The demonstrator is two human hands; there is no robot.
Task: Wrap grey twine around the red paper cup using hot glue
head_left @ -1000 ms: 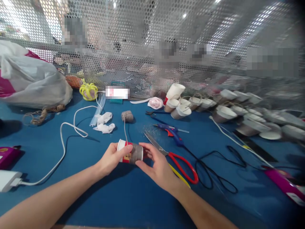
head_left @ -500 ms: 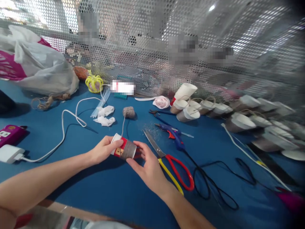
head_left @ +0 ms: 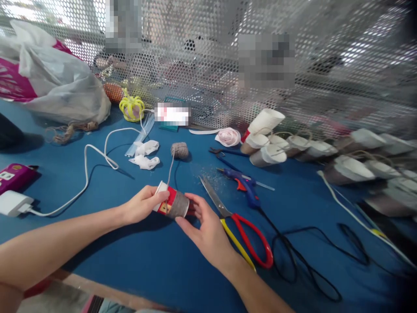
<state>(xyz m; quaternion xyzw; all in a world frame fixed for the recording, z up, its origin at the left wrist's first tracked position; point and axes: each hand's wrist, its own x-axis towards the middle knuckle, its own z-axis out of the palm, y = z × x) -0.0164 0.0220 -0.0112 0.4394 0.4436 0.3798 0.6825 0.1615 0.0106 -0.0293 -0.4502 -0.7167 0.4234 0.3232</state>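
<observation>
Your left hand clasped the paper cup near its rim; your right hand held its yarn-wrapped base. It lay sideways above the blue table, a yarn strand leading to the yarn ball.

Soft shadows, blurred right edge.

Red-white cup; grey twine; blue tabletop.

Yarn, scissors and pliers lie on a blue table.
</observation>
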